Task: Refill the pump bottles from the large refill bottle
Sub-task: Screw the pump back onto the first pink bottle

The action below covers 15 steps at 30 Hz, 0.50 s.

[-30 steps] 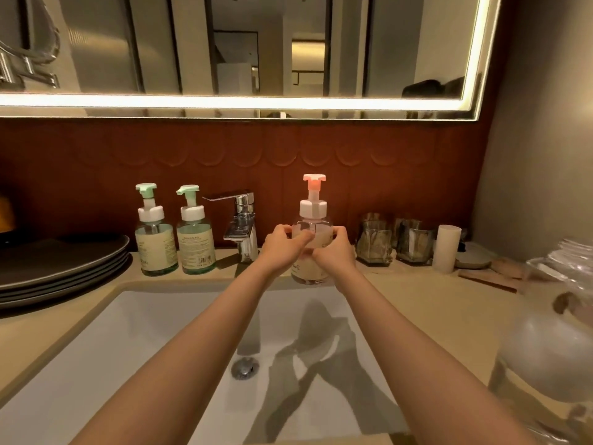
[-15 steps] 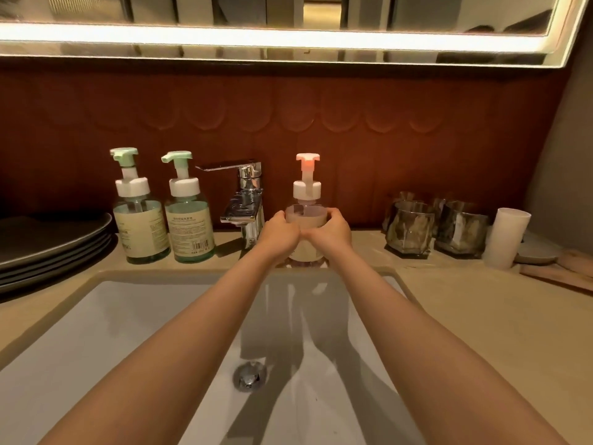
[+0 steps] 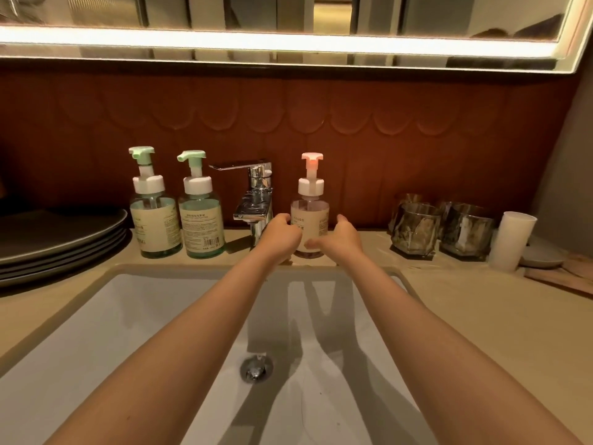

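Behind the white sink basin (image 3: 144,316), right of the chrome faucet (image 3: 255,200), the clear pink-pump soap bottle (image 3: 310,216) stands upright on the beige counter (image 3: 465,300). The left hand (image 3: 282,234) is curled against its left side, grip unclear, and the right hand (image 3: 345,239) is loosely open at its right side, holding nothing. Risk: a one-sided nudge tips it into the basin; counter smooth, bathroom dim, brown scalloped wall (image 3: 353,130).
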Motion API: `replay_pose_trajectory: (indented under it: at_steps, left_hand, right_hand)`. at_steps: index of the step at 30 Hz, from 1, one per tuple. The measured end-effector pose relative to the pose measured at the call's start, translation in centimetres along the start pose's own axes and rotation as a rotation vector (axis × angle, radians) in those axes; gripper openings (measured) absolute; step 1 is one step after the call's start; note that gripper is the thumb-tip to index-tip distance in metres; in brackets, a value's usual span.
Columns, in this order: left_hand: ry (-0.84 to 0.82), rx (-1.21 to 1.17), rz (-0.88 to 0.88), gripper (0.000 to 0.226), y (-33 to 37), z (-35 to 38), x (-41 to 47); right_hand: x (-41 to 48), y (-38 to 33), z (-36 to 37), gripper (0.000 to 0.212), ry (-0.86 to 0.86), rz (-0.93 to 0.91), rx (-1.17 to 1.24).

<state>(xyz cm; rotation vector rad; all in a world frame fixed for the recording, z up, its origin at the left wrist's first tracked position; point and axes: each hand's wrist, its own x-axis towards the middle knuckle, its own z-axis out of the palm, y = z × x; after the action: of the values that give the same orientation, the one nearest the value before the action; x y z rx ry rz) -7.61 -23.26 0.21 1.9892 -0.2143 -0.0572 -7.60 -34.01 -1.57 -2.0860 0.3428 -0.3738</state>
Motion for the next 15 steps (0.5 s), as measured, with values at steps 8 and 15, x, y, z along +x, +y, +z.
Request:
replay_pose_trajectory:
  at_steps: [8,15]
  left_hand:
    - [-0.014,-0.066,0.088,0.044,3.8,0.0,-5.7]
    - [-0.112,-0.097,0.210,0.045,7.9,0.9,-12.0]
  right_hand:
    - [-6.5,-1.7,-4.7,0.054,0.125,0.022,0.302]
    - [-12.8,-4.0,-10.1,0.041,0.265,-0.115,0.295]
